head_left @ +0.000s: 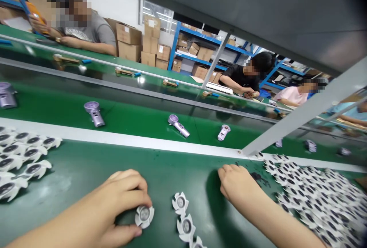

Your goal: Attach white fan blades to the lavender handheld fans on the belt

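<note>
My left hand [120, 198] rests on the green bench mat [160, 171] with fingers curled round a small white fan impeller [144, 216] that lies flat on the mat. Two more impellers [183, 217] lie in a short row just to its right. My right hand [236, 183] is farther right, knuckles up and fingers curled under, beside a large heap of white impellers [315, 194]. Whatever its fingers hold is hidden from me.
Another group of impellers [23, 156] lies at the left. Beyond a white rail [143, 141] runs a green conveyor carrying purple handheld fan bodies [94, 113] [178, 124] [223, 132]. A grey metal post [301, 114] slants up at right. Other people sit across the line.
</note>
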Available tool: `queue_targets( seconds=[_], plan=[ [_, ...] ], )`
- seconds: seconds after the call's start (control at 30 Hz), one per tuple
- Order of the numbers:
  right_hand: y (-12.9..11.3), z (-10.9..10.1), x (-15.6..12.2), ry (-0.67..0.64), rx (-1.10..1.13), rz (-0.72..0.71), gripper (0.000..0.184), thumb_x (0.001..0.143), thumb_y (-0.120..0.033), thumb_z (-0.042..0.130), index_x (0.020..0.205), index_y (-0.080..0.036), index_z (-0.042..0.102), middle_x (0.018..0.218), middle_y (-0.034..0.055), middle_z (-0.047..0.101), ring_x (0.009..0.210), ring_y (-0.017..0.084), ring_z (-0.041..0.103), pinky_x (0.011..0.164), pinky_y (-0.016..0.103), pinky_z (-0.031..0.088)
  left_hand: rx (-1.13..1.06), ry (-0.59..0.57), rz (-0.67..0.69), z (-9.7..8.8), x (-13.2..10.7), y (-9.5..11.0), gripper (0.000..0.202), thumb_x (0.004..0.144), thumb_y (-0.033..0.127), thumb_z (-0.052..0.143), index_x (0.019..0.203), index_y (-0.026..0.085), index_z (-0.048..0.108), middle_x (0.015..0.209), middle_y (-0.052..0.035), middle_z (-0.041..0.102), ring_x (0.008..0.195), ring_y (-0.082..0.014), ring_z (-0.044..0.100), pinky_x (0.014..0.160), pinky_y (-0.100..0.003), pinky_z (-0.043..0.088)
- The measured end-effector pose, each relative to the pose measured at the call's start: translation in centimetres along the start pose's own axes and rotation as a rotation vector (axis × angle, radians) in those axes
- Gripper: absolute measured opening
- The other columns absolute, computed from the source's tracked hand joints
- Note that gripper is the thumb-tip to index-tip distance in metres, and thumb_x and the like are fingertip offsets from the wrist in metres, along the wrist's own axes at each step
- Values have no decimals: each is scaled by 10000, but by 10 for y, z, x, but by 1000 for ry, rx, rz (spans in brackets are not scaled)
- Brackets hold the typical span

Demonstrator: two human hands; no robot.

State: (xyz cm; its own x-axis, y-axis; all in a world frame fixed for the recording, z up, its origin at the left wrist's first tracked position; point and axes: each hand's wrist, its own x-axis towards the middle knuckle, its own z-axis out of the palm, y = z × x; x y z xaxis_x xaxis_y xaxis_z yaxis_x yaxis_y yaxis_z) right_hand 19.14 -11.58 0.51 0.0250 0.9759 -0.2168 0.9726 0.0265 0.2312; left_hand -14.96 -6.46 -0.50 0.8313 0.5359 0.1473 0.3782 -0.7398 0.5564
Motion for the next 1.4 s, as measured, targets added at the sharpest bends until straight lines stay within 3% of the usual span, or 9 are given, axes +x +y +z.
queue_targets(
  seconds=[0.13,0.3,0.4,0.5,0.67,0.9,1.3,1.33,1.4],
  plan=[
    [-13,-26,-1,28,64,-80,147,801,-35,497,753,-144,584,804,115,652,773,253,629,705,343,425,-83,-60,-54,-5,2,2,298,818,160,614,1083,292,654,1076,-9,661,1060,-204,590,950,-302,465],
    [-80,-70,-6,207,757,-410,146,817,-61,506,788,-203,491,799,-14,558,730,125,525,657,227,405,-350,109,-154,-6,0,8,233,850,183,602,1064,230,682,1018,-33,661,908,-162,648,809,-249,545],
    [-121,-72,-5,269,1041,-558,137,846,-76,502,809,-207,492,807,-26,536,715,102,501,646,207,401,-570,220,-214,-9,-1,14,202,856,176,588,1014,197,713,973,-41,616,824,-142,661,707,-215,584],
    [-138,-63,-2,336,1161,-590,130,860,-84,514,816,-207,515,795,-26,546,719,100,508,655,208,405,-682,356,-220,-10,-3,19,207,838,168,622,1020,196,716,994,-38,605,818,-141,677,733,-232,611],
    [-137,-61,-3,411,1160,-560,137,855,-80,532,822,-211,554,804,-12,590,727,109,553,658,214,435,-692,488,-243,-11,-6,22,289,749,153,741,1030,197,692,990,-23,661,831,-154,708,789,-246,628],
    [-136,-63,-1,445,1036,-594,136,853,-78,567,834,-213,578,809,-13,597,721,99,563,648,196,457,-618,410,-217,-17,-7,21,289,722,260,822,988,212,720,924,0,693,817,-140,702,775,-216,622],
    [-121,-62,-6,641,575,-886,291,871,-58,517,1111,-184,623,1016,101,710,932,234,664,811,390,523,-765,437,-363,-12,-6,16,222,699,308,840,876,218,742,892,3,699,769,-142,704,729,-213,608],
    [-113,-61,5,644,557,-838,288,882,-96,512,1126,-197,626,1017,98,711,930,239,665,821,400,518,-800,439,-397,-13,-5,16,240,699,318,840,883,209,733,881,-4,704,758,-144,706,713,-212,605],
    [-90,-58,37,612,558,-481,299,917,-225,498,1194,-228,609,1051,103,701,955,259,661,853,421,506,-882,431,-475,-16,-5,16,280,728,349,820,932,200,700,832,-9,712,727,-140,707,671,-195,589]
  ],
)
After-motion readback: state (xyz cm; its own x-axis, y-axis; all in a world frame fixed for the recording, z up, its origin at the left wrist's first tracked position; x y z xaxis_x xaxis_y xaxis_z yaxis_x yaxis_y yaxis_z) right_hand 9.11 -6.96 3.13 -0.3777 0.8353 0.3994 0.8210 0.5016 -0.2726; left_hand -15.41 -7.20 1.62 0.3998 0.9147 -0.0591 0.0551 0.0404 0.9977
